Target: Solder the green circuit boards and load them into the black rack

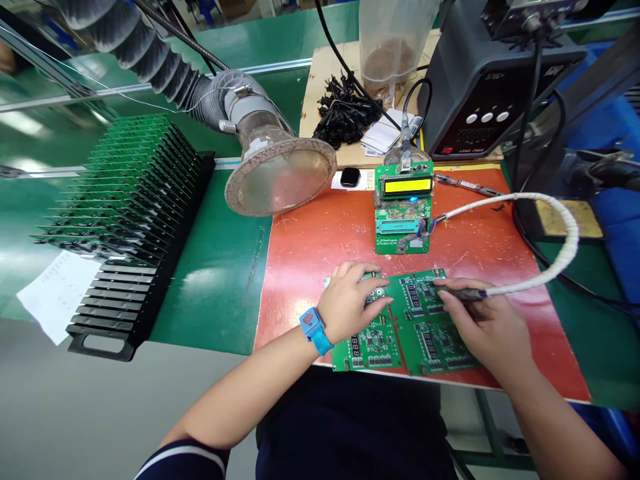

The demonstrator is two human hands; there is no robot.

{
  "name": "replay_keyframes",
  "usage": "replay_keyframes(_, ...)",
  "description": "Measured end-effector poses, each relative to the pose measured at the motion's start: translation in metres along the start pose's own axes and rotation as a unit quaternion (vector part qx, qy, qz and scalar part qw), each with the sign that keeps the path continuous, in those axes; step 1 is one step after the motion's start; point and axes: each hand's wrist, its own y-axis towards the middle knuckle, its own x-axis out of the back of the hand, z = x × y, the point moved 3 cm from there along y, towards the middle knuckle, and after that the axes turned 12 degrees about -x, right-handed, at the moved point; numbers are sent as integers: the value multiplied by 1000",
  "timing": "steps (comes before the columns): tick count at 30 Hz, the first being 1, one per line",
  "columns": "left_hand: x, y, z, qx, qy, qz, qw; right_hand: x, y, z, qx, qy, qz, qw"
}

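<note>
A panel of green circuit boards (pixel 413 333) with small black digit displays lies on the red mat near the table's front edge. My left hand (pixel 350 300), a blue band on its wrist, lies flat over the panel's upper left part with fingers stretched out. Pinched in my right hand (pixel 493 330) is a dark pen-like probe (pixel 465 293), its tip at the upper right board; fingers partly hide the contact point. A white wrapped cable (pixel 573 233) loops from the probe to a green programmer board (pixel 400 245) with a lit yellow screen (pixel 407 186).
At left, a black rack (pixel 175 233) holds many upright green boards. A fume extraction hood (pixel 283 177) hangs over the mat's back left. Behind are black parts (pixel 345 110), a plastic container (pixel 395 47) and a soldering station (pixel 500 100). A smartwatch-like black square (pixel 350 177) lies near the programmer.
</note>
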Motion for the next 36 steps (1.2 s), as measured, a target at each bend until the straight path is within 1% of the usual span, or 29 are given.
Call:
replay_keyframes(7, 1, 0, 0, 4, -4, 5, 1000, 0, -1, 0, -1, 4, 0, 1000)
replay_keyframes(14, -1, 0, 2, 0, -6, -3, 1000, -1, 0, -2, 3, 7, -2, 1000)
replay_keyframes(16, -1, 0, 3, -6, -6, -4, 1000, -1, 2, -3, -17, 15, 5, 1000)
replay_keyframes(19, -1, 0, 4, -19, 3, -7, 1000, 3, -1, -5, -66, 65, 23, 995)
replay_keyframes(23, -1, 0, 5, -30, 9, -11, 999, 19, -20, -8, -103, 138, -6, 985)
replay_keyframes(26, -1, 0, 5, -34, 10, -9, 999, 25, -41, -13, -108, 153, 17, 982)
replay_keyframes(30, 0, 2, 4, -38, 19, -5, 999, 25, -57, -18, -86, 169, 45, 981)
replay_keyframes(36, 0, 3, 4, -32, 21, -1, 999, 19, -61, -23, -67, 184, 63, 979)
